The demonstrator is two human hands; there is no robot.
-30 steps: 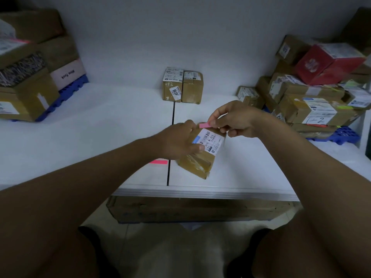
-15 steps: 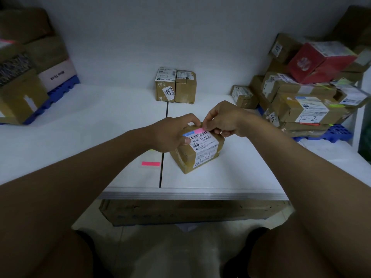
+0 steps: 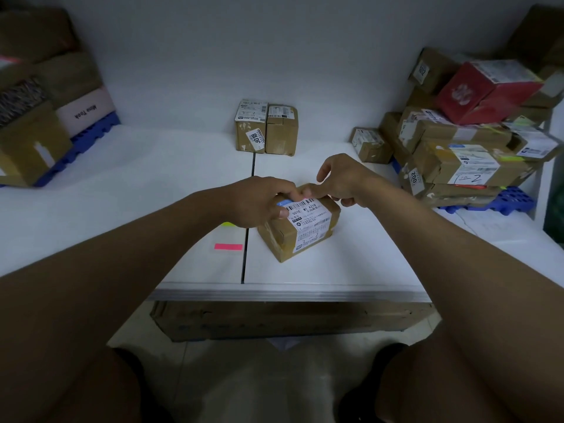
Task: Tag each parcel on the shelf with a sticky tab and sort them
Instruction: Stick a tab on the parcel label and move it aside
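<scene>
A small brown cardboard parcel with a white printed shipping label (image 3: 300,225) sits on the white shelf (image 3: 122,190) at the centre of the frame, just right of the dark seam between the two shelf panels. The left hand (image 3: 262,201) grips the parcel's upper left corner, its fingers (image 3: 293,193) curled over the top edge and the thumb laid on the label. The right hand (image 3: 341,178) rests at the parcel's far top edge, one finger pressing down on it while the others are loosely bent and hold nothing. A pink sticky tab (image 3: 228,247) lies flat on the shelf left of the seam, near the parcel. Two small brown boxes (image 3: 266,129) stand side by side against the back wall. A heap of labelled brown parcels topped by a red box (image 3: 485,93) fills the upper right of the frame.
</scene>
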